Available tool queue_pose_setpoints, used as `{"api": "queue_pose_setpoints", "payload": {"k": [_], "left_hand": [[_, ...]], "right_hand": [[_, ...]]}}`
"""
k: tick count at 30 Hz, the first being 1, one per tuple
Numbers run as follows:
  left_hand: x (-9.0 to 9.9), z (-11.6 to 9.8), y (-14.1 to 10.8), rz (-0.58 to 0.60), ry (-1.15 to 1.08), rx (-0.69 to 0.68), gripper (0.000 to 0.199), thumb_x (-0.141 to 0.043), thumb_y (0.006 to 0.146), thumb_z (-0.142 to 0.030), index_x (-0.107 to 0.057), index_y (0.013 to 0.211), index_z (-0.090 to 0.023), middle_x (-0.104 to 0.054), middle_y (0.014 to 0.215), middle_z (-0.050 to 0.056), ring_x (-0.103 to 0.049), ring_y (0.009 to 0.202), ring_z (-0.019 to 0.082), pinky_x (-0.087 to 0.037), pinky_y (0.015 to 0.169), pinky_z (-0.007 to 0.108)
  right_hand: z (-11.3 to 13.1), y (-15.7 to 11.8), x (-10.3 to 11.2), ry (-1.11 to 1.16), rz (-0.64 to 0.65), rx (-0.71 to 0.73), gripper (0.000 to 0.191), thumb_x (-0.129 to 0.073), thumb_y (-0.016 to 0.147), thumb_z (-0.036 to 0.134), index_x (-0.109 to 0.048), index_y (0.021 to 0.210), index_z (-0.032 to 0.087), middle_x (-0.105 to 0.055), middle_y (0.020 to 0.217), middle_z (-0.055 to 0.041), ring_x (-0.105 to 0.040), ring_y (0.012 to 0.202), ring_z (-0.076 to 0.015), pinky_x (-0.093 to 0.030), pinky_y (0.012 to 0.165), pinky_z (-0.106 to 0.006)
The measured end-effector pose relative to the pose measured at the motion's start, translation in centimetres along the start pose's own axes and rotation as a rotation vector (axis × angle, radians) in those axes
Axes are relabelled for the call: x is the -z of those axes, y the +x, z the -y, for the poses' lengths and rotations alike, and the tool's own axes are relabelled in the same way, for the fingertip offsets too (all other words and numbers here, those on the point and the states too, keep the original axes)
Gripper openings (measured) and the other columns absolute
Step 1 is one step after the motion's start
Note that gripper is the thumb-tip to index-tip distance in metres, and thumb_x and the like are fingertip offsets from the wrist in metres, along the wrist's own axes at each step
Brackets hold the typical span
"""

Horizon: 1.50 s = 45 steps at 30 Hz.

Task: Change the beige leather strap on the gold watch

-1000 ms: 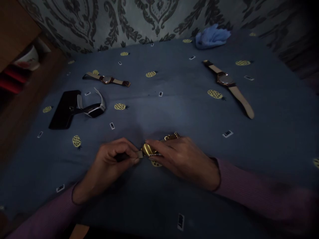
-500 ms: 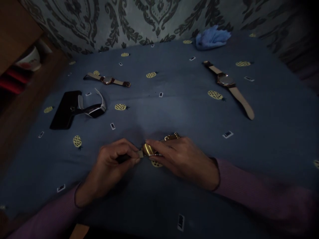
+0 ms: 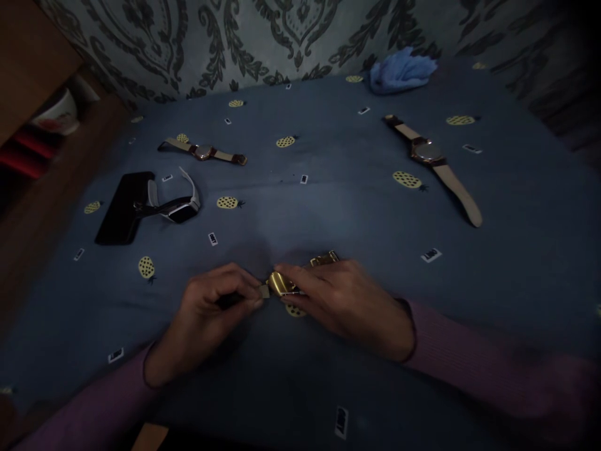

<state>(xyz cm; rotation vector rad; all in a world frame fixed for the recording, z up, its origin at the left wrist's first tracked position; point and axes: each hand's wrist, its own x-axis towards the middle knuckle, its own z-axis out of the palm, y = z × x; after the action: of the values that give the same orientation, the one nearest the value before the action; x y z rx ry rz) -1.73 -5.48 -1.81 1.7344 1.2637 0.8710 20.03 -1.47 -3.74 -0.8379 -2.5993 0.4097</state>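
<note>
Low in the middle of the view lies a gold-coloured wristwatch [image 3: 280, 284], its back or case facing up. My right hand [image 3: 345, 297] grips it from the right, thumb and forefinger at the case. Part of its gold band shows beyond the knuckles. At the left edge of the case, my left hand [image 3: 216, 310] pinches a small flat greyish piece [image 3: 265, 291]. The piece meets the case or lies right beside it; whether it is a strap end or a tool I cannot tell.
Behind my hands lie a watch [image 3: 203, 151] at left and a larger watch [image 3: 427, 151] at right, both with beige strap linings. A white-strapped smartwatch [image 3: 183, 212] leans by a black phone [image 3: 123, 210]. A blue cloth [image 3: 402, 72] rests near the patterned wall.
Both hands keep their grip on the watch and the small piece. The whole view has shifted very slightly; nothing else visibly differs.
</note>
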Motion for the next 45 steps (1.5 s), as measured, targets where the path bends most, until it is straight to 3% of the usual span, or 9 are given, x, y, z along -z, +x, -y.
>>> {"api": "queue_pose_setpoints", "payload": {"k": [11,45], "left_hand": [[0.29,-0.42,0.44,0.018,-0.070,0.054,0.015,-0.072,0.077,-0.006,-0.068,0.068,-0.017,-0.070,0.079,0.000,-0.064,0.071,0.009,-0.050,0.065,0.016],[0.13,0.19,-0.48,-0.007,0.056,-0.026,0.018,-0.067,0.080,-0.003,-0.064,0.073,-0.019,-0.065,0.087,-0.001,-0.061,0.074,0.009,-0.048,0.068,0.019]], "right_hand": [[-0.26,-0.30,-0.40,-0.032,-0.112,0.066,0.032,-0.037,0.104,0.029,-0.063,0.109,0.010,-0.068,0.060,-0.0029,-0.060,0.048,-0.0146,-0.040,0.047,-0.026],[-0.19,0.23,0.33,0.077,0.092,-0.064,0.026,-0.049,0.098,0.028,-0.064,0.112,0.011,-0.072,0.071,-0.0062,-0.066,0.059,-0.0184,-0.047,0.054,-0.027]]}}
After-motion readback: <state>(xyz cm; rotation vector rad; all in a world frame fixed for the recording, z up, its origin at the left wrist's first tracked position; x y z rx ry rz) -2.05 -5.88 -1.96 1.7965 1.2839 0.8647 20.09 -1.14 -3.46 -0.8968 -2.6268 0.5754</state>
